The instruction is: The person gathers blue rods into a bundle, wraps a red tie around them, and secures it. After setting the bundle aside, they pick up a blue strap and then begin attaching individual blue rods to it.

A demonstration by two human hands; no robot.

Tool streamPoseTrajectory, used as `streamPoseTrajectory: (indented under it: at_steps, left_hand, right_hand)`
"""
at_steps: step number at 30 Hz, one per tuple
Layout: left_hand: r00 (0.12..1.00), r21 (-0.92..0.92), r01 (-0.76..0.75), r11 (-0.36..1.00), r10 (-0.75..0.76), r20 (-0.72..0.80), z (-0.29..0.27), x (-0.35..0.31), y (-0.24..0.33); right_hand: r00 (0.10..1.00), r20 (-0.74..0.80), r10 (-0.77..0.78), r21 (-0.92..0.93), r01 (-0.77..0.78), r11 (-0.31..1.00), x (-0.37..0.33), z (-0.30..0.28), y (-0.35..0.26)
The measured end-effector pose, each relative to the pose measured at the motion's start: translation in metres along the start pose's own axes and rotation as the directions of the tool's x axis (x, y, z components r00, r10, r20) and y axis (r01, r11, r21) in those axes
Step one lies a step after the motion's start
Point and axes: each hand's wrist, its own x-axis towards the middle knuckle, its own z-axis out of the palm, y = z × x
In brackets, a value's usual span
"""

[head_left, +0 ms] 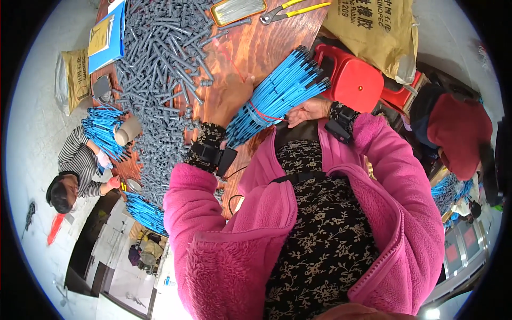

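A thick bundle of thin blue rods with dark tips lies slanted at the table's front edge, close to my body. Thin red cord goes round its lower part. My left hand is at the bundle's left side, its fingers closed on a length of the cord that trails up over the table; this hand is slightly blurred. On the right side, my right hand pinches the cord where it leaves the bundle, fingertips close to the rods.
Loose grey plastic pieces cover the table's left side. Beyond the bundle lie yellow-handled pincers and a tray of thin wires. A red stool and brown sack stand right. Co-workers sit left and right.
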Motion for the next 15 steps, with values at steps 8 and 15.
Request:
streamPoseTrajectory:
  at_steps: [8, 15]
  left_hand:
    - [0.832, 0.144, -0.551, 0.822, 0.555, 0.009, 0.034, 0.049, 0.012]
    - [0.767, -0.578, 0.259, 0.774, 0.199, 0.61, -0.022, 0.068, -0.004]
  right_hand:
    - [0.984, 0.026, 0.174, -0.46, -0.142, 0.877, -0.013, -0.024, -0.057]
    - [0.96, -0.005, 0.281, -0.77, -0.183, 0.611, 0.021, -0.008, -0.123]
